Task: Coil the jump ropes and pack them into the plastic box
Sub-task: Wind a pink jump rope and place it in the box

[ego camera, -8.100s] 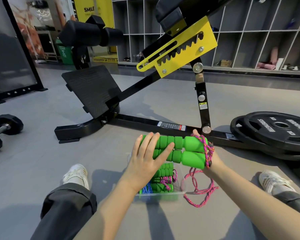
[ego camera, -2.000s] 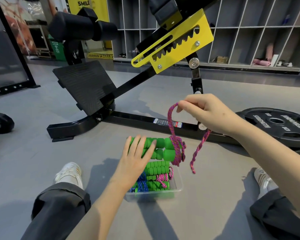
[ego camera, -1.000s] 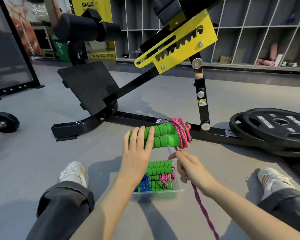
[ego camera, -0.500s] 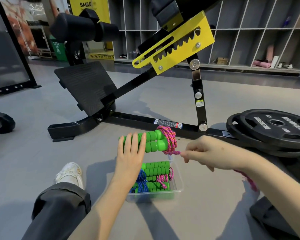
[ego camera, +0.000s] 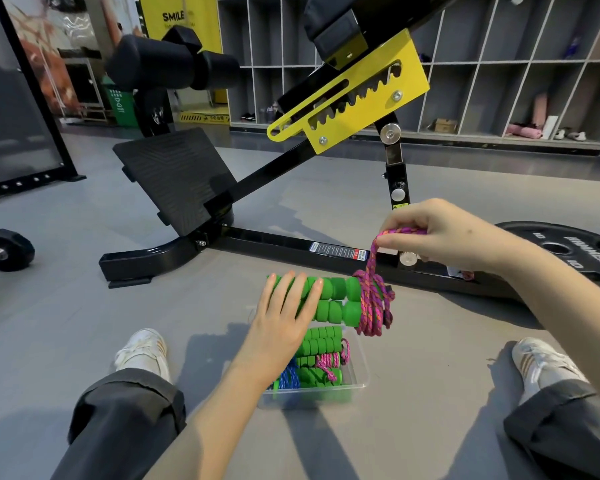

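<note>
Green foam handles (ego camera: 329,299) of a jump rope lie side by side in the left hand (ego camera: 284,320), whose fingers wrap over them, holding the pair just above the clear plastic box (ego camera: 355,386) on the grey gym floor (ego camera: 66,323). Pink-and-purple braided cord (ego camera: 373,303) is wound in several turns around the handles' right end. The right hand (ego camera: 440,233) is closed in a pinch on the free end of that cord, lifted up and to the right so the strand runs taut from the coil to the fingertips.

Inside the box sit other bundles with green handles, one with blue cord (ego camera: 288,377) and at least one with pink cord (ego camera: 328,363), so part of the packing looks done. For the rope in hand, the winding seems nearly complete: what remains is probably to secure the short tail and lay the bundle in the box. No loose ropes show elsewhere on the floor, so this may be the last one.
</note>
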### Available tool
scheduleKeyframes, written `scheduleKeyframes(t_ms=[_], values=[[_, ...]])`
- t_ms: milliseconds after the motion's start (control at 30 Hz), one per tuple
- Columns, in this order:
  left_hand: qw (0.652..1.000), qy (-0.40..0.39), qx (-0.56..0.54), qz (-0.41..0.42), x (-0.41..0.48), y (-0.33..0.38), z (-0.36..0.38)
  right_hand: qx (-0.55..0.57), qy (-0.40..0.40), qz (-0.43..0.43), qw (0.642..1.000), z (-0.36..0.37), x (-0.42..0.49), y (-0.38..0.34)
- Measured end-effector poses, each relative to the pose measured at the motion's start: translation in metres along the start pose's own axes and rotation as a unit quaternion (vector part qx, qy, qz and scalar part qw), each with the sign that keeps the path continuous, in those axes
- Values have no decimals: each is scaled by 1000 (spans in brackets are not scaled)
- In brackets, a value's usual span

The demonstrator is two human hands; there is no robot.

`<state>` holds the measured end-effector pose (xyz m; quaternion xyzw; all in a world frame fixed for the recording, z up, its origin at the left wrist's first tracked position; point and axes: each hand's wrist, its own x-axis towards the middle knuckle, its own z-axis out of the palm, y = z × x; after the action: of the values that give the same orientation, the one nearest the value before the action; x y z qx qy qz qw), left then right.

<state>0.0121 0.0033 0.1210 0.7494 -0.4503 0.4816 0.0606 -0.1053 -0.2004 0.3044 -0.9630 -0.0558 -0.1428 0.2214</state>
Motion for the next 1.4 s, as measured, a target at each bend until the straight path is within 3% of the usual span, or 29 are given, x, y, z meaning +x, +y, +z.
scheduleKeyframes(t_ms=[133, 333, 467, 600, 867, 967, 1200, 1300, 1400], values=[[999, 17, -28, 9, 4, 4, -3, 61, 23, 26, 997, 8, 2, 14], [995, 77, -59, 24, 11, 15, -15, 132, -1, 76, 988, 27, 0, 33], [990, 113, -77, -23, 23, 15, -24, 317, 30, 162, 934, 45, -17, 46], [989, 118, -73, -58, 22, 13, -21, 299, 74, 188, 932, 77, -33, 40], [989, 84, -30, -122, 23, 11, -16, 414, 139, 203, 877, 140, -39, 8], [991, 58, 6, -118, 19, 8, -14, 371, 143, 191, 897, 152, -44, -7], [989, -3, 29, -145, 15, 5, -11, 139, 120, 145, 972, 155, -54, -15], [990, -8, 31, -135, 14, 8, -9, 73, 127, 127, 981, 152, -58, -15], [991, -15, 22, -131, 13, 12, -8, 22, 193, 94, 977, 148, -61, -17]])
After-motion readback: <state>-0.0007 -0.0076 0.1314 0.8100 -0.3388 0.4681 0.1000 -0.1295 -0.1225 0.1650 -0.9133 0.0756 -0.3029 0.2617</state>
